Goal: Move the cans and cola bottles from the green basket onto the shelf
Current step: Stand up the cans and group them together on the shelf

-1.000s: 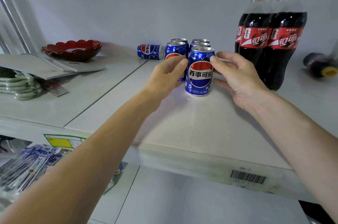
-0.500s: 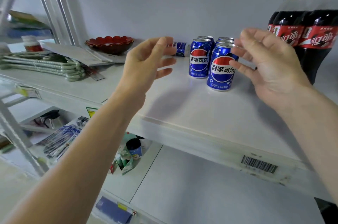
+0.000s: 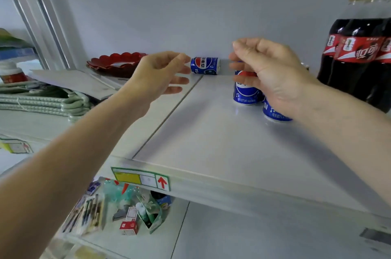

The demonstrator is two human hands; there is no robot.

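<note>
Blue Pepsi cans stand upright on the white shelf [image 3: 211,132]; the nearest visible ones [image 3: 245,93] are partly hidden behind my right hand [image 3: 273,74]. One more blue can [image 3: 204,65] lies on its side at the back by the wall. Dark cola bottles [image 3: 359,62] with red labels and gold caps stand at the right. My left hand [image 3: 158,74] hovers above the shelf with fingers loosely spread, just left of the lying can. My right hand is held in the air in front of the standing cans, fingers relaxed, holding nothing. The green basket is out of view.
A red scalloped dish [image 3: 116,64] sits at the back left, next to flat grey boards [image 3: 74,83] and a stack of pale green hangers [image 3: 42,100]. The lower shelf holds pens and small packets [image 3: 118,208]. A metal upright [image 3: 42,15] rises at left.
Both hands let go of the front can and pulled back off the cans. The view has swung right and closer, so the bottles now fill the right edge.
</note>
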